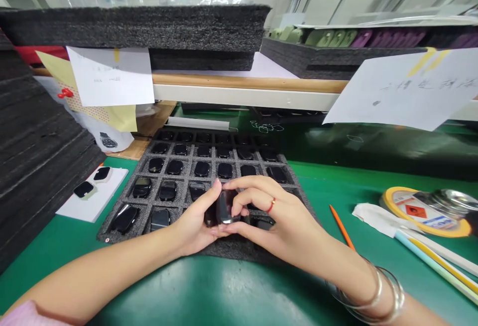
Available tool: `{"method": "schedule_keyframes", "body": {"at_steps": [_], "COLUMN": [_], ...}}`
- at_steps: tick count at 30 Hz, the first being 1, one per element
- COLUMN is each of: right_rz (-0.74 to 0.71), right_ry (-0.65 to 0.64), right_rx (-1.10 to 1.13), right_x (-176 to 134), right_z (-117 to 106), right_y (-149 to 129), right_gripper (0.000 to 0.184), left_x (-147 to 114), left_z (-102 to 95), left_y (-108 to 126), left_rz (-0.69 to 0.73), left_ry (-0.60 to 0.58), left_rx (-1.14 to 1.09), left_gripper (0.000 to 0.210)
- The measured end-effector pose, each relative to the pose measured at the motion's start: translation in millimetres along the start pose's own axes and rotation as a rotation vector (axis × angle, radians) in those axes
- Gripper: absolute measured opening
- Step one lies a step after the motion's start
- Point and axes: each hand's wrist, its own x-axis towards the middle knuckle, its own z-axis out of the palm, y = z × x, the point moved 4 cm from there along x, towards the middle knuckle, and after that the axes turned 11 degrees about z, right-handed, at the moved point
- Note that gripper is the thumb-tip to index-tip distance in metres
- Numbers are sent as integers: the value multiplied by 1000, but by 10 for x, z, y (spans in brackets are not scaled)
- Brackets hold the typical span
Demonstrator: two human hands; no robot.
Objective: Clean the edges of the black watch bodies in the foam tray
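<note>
A dark, glossy smartwatch body (224, 207) is held between both hands above the front of a black foam tray (149, 239). My left hand (199, 219) is closed around its left side, thumb up along the edge. From the right, my right hand (269, 206) pinches it, with fingertips on its face and thumb at the lower edge. A second dark piece seems to lie behind my left thumb, mostly covered. Rows of similar watch bodies (202, 169) sit in the tray's square compartments; my hands hide some front compartments.
Left of the tray, two watch bodies (85, 189) rest on a white pad (112, 194). On the right lie an orange stick (342, 227), a yellow tape roll (392, 197), a metal-topped container (453, 202) and several pens (440, 261). A shelf (239, 92) with hanging papers crosses behind.
</note>
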Motion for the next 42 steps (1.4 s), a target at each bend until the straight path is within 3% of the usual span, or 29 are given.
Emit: {"method": "schedule_keyframes", "body": {"at_steps": [5, 9, 11, 13, 16, 18, 42], "right_rz": [14, 133, 183, 173, 111, 86, 66], "right_ry": [122, 433, 518, 431, 187, 110, 79], "right_rx": [143, 327, 407, 438, 349, 289, 351], "right_x": [23, -6, -42, -56, -65, -72, -58], "right_z": [-27, -189, -228, -192, -46, 39, 73], "right_y": [12, 80, 122, 137, 126, 124, 116], "right_gripper": [9, 15, 15, 13, 49, 63, 49], "left_x": [-5, -8, -12, -17, -26, -33, -46], "left_z": [33, 25, 25, 33, 32, 22, 5], "left_y": [9, 17, 20, 26, 27, 24, -15], "left_rz": [3, -3, -10, -11, -15, -15, -69], "left_ry": [-78, -82, -84, -103, -125, -131, -168], "left_rx": [-32, -37, -43, -56, -48, -32, -3], "left_gripper": [52, 50, 51, 50, 50, 52, 60]}}
